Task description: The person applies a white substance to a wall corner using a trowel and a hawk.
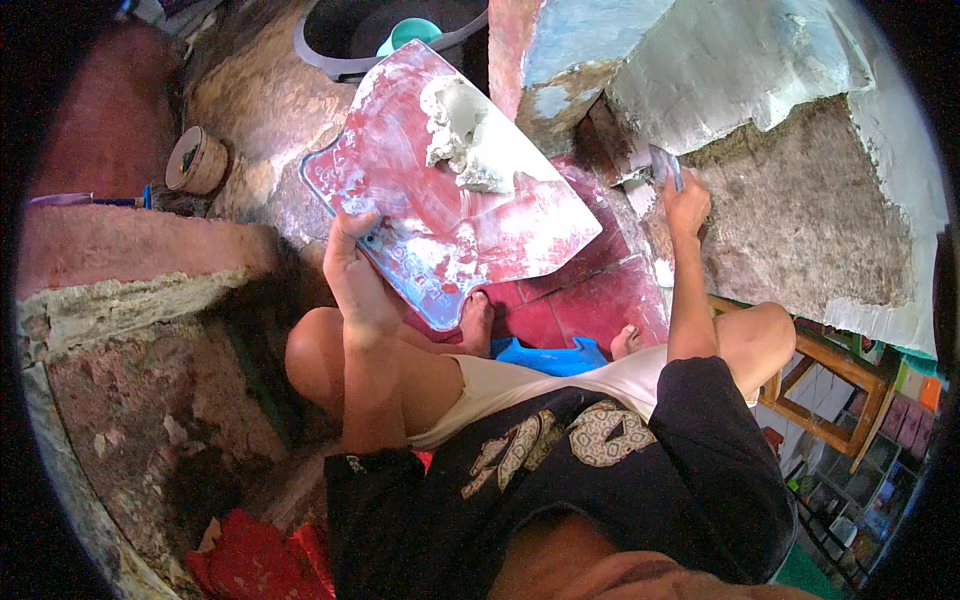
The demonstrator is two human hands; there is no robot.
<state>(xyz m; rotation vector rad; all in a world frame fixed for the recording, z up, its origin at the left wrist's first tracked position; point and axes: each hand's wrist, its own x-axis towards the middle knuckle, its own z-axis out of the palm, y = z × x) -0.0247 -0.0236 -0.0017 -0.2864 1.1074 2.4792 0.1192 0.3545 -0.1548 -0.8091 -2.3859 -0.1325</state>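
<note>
My left hand [350, 262] grips the lower left edge of a flat plaster-smeared board [530, 230], red and white with a blue strip along one edge. A lumpy heap of pale grey plaster [452, 130] sits on its upper part. My right hand [686, 205] holds a metal scraper [667, 163] upright against the wall [780, 190] on the right, where wet grey plaster [730, 60] covers the upper part and rough bare render shows below. My bare knees and feet show beneath the board.
Red floor tiles [590, 305] and a blue plastic object [550, 355] lie between my legs. A dark tub [323, 35] with a turquoise scoop [414, 30] stands behind the board. A small bucket [197, 160] and a low step [150, 250] are at left, a wooden frame [822, 420] at lower right.
</note>
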